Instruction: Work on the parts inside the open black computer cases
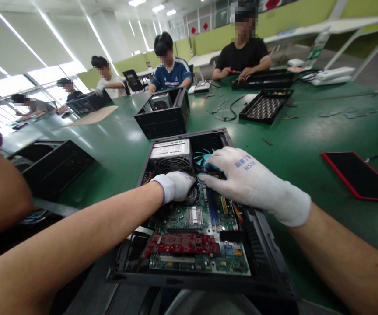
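An opened black computer case [257, 245] lies in front of me, its green motherboard [176, 216] showing. My left hand [177, 186], in a white glove, is closed low over the processor cooler, just below the power supply [171, 155]; its fingertips are hidden. My right hand [241, 175], also gloved, reaches in from the right with thumb and fingers curled around dark cables [213, 171]. Just beyond its fingers shows a blue fan [201, 156]. Blue memory slots [212, 205] lie below that hand. Nearer to me, a red expansion card [184, 243] stands across the board.
Another opened case [162, 120] stands beyond mine, and one [57, 168] sits at left beside a neighbour's arm [1, 188]. A black front panel [266, 106], loose cables [231, 111] and a red-edged tablet [361, 175] lie on the green table [307, 135]. Several people work around it.
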`<state>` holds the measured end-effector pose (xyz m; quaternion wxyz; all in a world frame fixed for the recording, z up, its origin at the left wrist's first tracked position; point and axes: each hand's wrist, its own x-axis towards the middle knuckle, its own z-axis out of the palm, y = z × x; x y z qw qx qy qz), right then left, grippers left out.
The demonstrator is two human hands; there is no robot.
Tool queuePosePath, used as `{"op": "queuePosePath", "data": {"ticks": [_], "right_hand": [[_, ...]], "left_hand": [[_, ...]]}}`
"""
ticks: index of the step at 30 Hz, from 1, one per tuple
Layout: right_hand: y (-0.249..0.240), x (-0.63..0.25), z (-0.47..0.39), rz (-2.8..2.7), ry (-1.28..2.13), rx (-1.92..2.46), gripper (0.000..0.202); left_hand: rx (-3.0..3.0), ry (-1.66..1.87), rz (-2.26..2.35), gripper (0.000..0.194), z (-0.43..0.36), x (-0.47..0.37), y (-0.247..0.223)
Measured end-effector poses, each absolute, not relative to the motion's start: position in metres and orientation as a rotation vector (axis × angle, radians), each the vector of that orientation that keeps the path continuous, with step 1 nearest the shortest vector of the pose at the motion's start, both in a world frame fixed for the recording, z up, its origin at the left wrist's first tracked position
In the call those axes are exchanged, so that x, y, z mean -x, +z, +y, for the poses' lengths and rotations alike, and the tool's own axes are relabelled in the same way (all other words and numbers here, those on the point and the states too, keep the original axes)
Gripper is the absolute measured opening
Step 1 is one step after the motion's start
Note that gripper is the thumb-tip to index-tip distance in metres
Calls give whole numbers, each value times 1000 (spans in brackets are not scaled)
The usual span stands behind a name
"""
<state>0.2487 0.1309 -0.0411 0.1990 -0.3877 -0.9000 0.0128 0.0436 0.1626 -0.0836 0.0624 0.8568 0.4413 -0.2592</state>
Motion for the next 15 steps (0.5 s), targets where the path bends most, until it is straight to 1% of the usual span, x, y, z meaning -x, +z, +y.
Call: {"op": "queuePosePath", "data": {"ticks": [15], "right_hand": [[-43,-249,131,-2515,12,1066,41]], "left_hand": [[-2601,-777,1336,46,166,-40,-90]]}}
